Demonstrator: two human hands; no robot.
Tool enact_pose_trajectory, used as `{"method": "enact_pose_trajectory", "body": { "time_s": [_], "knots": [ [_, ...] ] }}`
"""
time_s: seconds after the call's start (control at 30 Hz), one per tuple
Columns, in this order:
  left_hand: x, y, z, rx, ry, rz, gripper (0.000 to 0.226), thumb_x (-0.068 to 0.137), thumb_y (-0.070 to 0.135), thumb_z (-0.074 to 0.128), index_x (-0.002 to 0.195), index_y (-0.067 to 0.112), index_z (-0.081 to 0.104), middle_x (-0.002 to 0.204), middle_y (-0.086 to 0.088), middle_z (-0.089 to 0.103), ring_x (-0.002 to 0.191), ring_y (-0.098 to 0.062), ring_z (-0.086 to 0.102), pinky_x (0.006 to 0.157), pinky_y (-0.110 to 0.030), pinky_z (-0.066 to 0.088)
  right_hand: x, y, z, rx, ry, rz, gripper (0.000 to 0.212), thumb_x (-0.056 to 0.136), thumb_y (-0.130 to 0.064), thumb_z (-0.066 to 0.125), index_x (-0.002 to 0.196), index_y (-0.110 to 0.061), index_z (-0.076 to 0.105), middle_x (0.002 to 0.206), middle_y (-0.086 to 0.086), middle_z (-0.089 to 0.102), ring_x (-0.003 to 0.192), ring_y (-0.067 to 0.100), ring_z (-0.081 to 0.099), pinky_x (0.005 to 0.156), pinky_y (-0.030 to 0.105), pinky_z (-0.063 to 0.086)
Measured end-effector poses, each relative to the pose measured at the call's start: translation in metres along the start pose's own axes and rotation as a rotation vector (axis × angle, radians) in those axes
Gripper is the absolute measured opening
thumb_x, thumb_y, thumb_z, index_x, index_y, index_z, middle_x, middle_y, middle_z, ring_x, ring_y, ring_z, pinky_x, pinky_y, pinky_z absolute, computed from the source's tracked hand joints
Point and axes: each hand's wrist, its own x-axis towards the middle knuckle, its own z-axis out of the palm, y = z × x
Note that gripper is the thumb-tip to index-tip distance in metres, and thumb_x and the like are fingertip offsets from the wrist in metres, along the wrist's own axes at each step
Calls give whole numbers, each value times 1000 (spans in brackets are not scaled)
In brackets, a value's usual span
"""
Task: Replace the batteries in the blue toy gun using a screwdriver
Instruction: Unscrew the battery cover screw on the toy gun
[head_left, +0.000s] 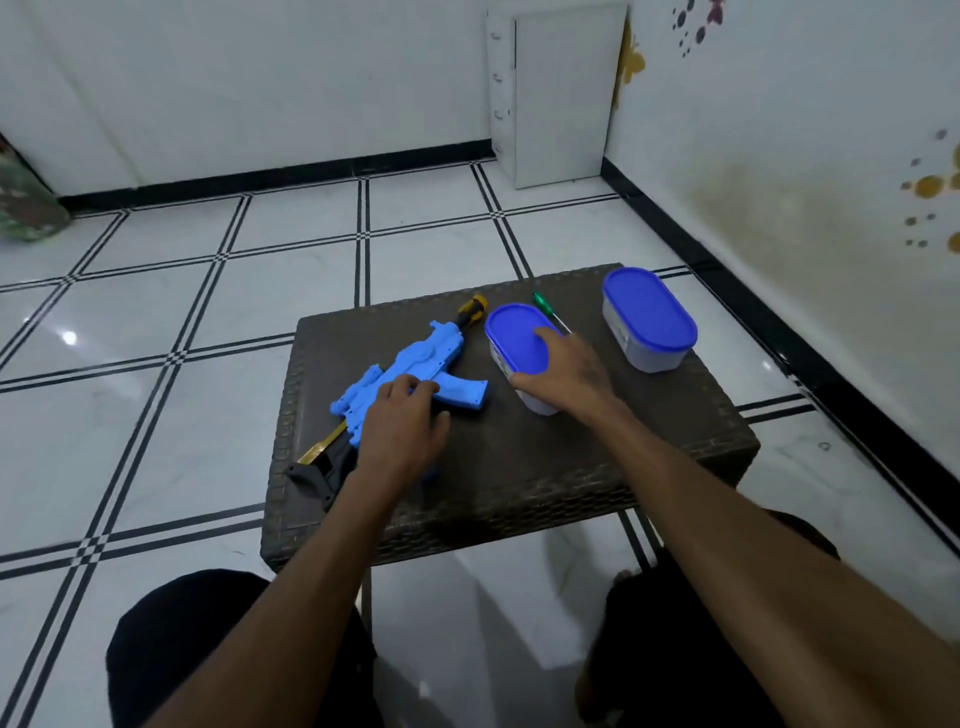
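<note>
Left grip (402, 421) on toy gun (415, 371), right grip (563, 371) on container (511, 338)

On the dark woven wicker tabletop (519, 467), the left hand (402, 423) rested on the blue plastic toy gun (415, 366) while the right hand (563, 376) gripped the nearer blue-lidded oval container (511, 338), a green-handled screwdriver (545, 306) just behind.

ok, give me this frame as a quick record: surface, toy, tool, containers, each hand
surface: dark woven table
toy: blue toy gun lying flat on table, left side
tool: green screwdriver on table behind near tub
containers: two lidded tubs, near tub, far tub; both closed
left hand: resting on toy gun
right hand: on near tub, fingers over lid
</note>
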Motion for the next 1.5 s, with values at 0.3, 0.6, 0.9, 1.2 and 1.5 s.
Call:
{"method": "enact_pose_trajectory", "body": {
  "time_s": [0.3,0.6,0.9,1.2,1.5],
  "knots": [
    [1,7,18,-36,-40,48,42,92,30,57,131,14,53,131,-9,51,123,-29,44,97,-40,41,-79,60,-13,74,157,150,77,77,-54,69,143,-28,39,136,7,46,121,27,51,95,41,49],
    [-6,15,17,-43,-45,63,41,92,31,56,130,14,54,130,-9,52,122,-29,46,96,-41,44,-81,73,-15,20,245,199,80,75,-65,64,141,-26,40,136,9,47,120,29,52,94,43,50],
    [-6,-10,6,-63,6,11,39,93,29,56,129,14,56,131,-8,53,123,-28,44,98,-41,42,-56,71,-32,28,418,170,65,89,-61,50,142,-25,41,151,11,35,133,32,40,103,48,43],
    [11,-20,8,-41,73,5,36,89,25,63,122,10,62,127,-14,57,120,-34,48,94,-45,44,64,93,-67,65,130,335,59,87,-40,60,143,-30,43,143,13,44,128,36,45,102,43,40],
    [35,-42,14,1,48,-64,43,89,29,64,128,11,59,137,-13,51,131,-34,42,101,-47,43,142,88,-64,-39,53,156,60,89,-47,62,142,-26,47,148,12,43,132,33,43,109,40,36]
  ]
}}
